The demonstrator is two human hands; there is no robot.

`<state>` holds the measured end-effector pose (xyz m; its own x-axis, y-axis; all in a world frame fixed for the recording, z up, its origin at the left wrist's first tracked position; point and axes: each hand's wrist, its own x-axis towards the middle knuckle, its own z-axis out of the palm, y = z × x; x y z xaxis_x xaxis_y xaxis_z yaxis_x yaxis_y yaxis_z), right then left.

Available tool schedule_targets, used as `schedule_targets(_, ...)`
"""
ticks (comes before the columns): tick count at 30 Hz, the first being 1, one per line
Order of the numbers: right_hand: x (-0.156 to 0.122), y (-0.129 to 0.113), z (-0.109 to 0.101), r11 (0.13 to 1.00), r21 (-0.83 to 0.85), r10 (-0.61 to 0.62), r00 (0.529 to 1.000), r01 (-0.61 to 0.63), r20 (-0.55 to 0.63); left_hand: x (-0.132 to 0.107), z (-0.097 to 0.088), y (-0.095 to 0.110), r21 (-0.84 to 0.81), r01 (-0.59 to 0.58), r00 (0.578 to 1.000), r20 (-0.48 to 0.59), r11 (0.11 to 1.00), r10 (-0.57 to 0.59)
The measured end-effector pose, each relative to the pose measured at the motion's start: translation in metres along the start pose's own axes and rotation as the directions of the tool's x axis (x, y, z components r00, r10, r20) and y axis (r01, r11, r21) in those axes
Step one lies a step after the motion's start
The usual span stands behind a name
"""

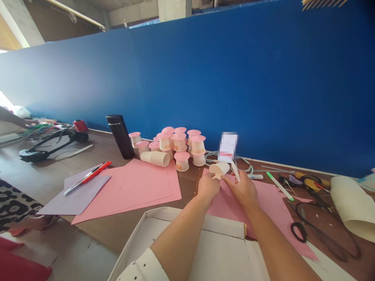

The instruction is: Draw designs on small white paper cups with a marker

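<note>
My left hand [207, 187] is closed around a small paper cup [219, 169], held on its side above a pink paper sheet [263, 203]. Close beside it, my right hand [244, 190] pinches a white pen-like stick [235, 170], its tip close to the cup. Behind them stands a cluster of several upturned paper cups with pink paper discs on top [178, 143]. A stack of plain cups [155, 158] lies on its side next to that cluster.
A black flask [120, 136] stands at the blue wall. Pink and lilac sheets [129, 187] carry a red utility knife [88, 177]. Scissors [301, 228], pens [279, 186], cables and a cream roll [353, 207] lie right. A white cardboard box [222, 249] sits near me. Another person's patterned sleeve [14, 205] is left.
</note>
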<state>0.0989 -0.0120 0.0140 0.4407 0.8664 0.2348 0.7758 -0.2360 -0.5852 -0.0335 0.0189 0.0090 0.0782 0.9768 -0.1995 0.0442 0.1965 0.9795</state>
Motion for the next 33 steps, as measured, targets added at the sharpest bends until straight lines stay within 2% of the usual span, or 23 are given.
schedule_targets(4, 0.000, -0.001, 0.002, 1.000, 0.002, -0.023, 1.000, 0.023, 0.009, 0.001, 0.007, -0.005, 0.167, -0.100, 0.992, 0.089, 0.981, 0.086)
schedule_targets(10, -0.002, 0.001, 0.003, 1.000, 0.002, -0.010, 1.000, 0.010, 0.027, -0.010, 0.012, -0.005, 0.307, -0.180, 0.974, 0.187, 0.935, 0.127)
schedule_targets(13, -0.002, 0.003, 0.003, 1.000, -0.007, 0.010, 1.000, -0.010, 0.017, -0.012, 0.011, -0.007, 0.299, -0.180, 0.968, 0.221, 0.937, 0.116)
schedule_targets(16, -0.003, 0.006, 0.002, 0.999, 0.001, 0.048, 0.999, -0.048, 0.017, -0.012, 0.012, -0.006, 0.239, -0.110, 0.972, 0.227, 0.965, 0.054)
schedule_targets(19, -0.005, 0.008, -0.001, 0.998, 0.046, 0.046, 0.999, -0.046, -0.002, -0.013, 0.014, 0.000, 0.128, 0.004, 0.985, 0.171, 0.992, -0.026)
schedule_targets(22, -0.009, 0.006, -0.004, 0.994, 0.109, 0.033, 0.999, -0.029, -0.037, -0.019, 0.019, 0.007, -0.048, 0.045, 0.988, 0.150, 0.998, -0.037)
schedule_targets(25, -0.012, 0.005, -0.006, 0.987, 0.160, 0.027, 0.992, -0.007, -0.124, -0.028, 0.024, 0.014, -0.299, 0.095, 0.976, 0.217, 0.950, -0.029)
schedule_targets(27, -0.014, 0.004, -0.006, 0.985, 0.170, 0.012, 0.977, 0.024, -0.212, -0.034, 0.026, 0.018, -0.501, 0.086, 0.947, 0.310, 0.861, 0.086)
schedule_targets(29, -0.016, 0.002, -0.005, 0.986, 0.149, -0.024, 0.950, 0.073, -0.310, -0.037, 0.028, 0.021, -0.676, 0.070, 0.923, 0.323, 0.734, 0.209)
schedule_targets(31, -0.018, 0.000, -0.005, 0.986, 0.116, -0.065, 0.922, 0.117, -0.381, -0.037, 0.029, 0.022, -0.788, 0.121, 0.920, 0.318, 0.603, 0.230)
schedule_targets(33, -0.020, -0.002, -0.005, 0.985, 0.089, -0.099, 0.910, 0.147, -0.403, -0.035, 0.029, 0.021, -0.840, 0.202, 0.926, 0.332, 0.504, 0.183)
